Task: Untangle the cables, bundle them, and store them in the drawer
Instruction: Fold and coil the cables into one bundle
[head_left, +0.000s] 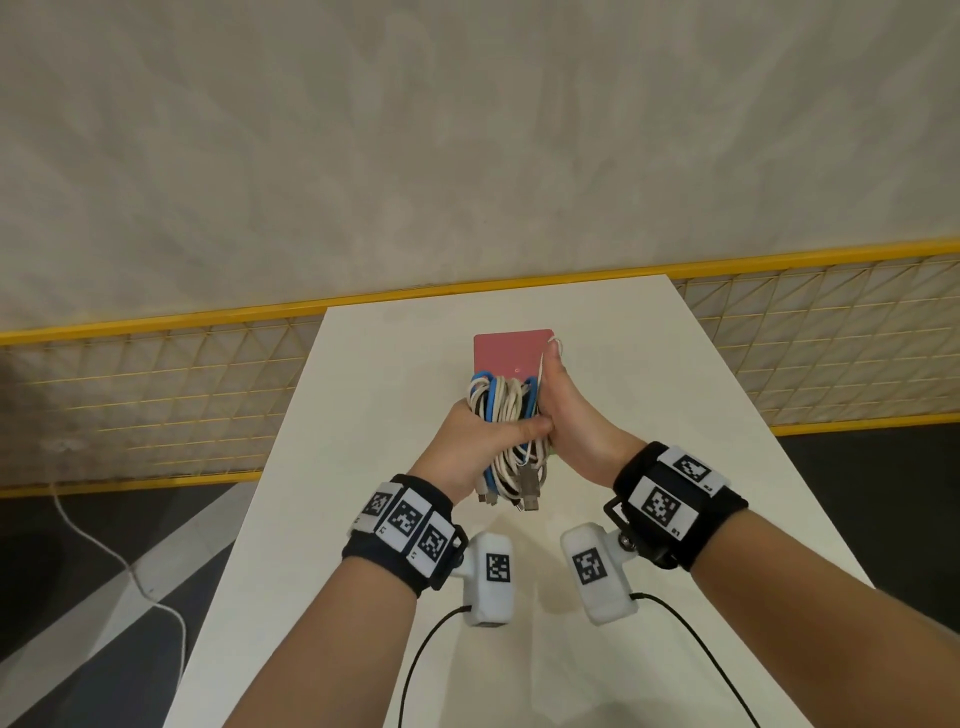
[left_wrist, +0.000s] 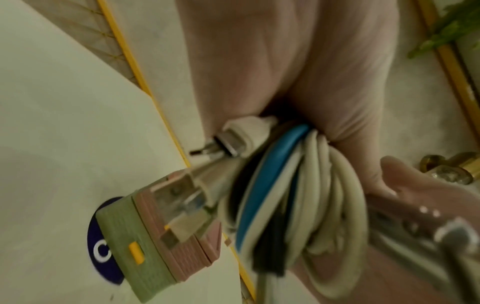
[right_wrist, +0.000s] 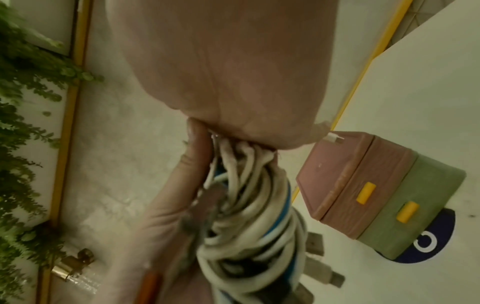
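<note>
While both hands, left (head_left: 480, 431) and right (head_left: 569, 415), clasp the coiled cables (head_left: 506, 415) above the table (head_left: 363, 467), bundling looks nearly done; storing remains, both drawers of the box (right_wrist: 369, 191) shut

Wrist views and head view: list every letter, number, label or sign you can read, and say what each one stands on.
"C": white letter on the dark blue round sticker on the white table, under the pink and green drawer box.
Black-and-white square code tags on the black wristbands and white wrist cameras: patterns only; the tiny characters beside them are too small to read.
Bundle of white, blue and black cables: no print visible.
</note>
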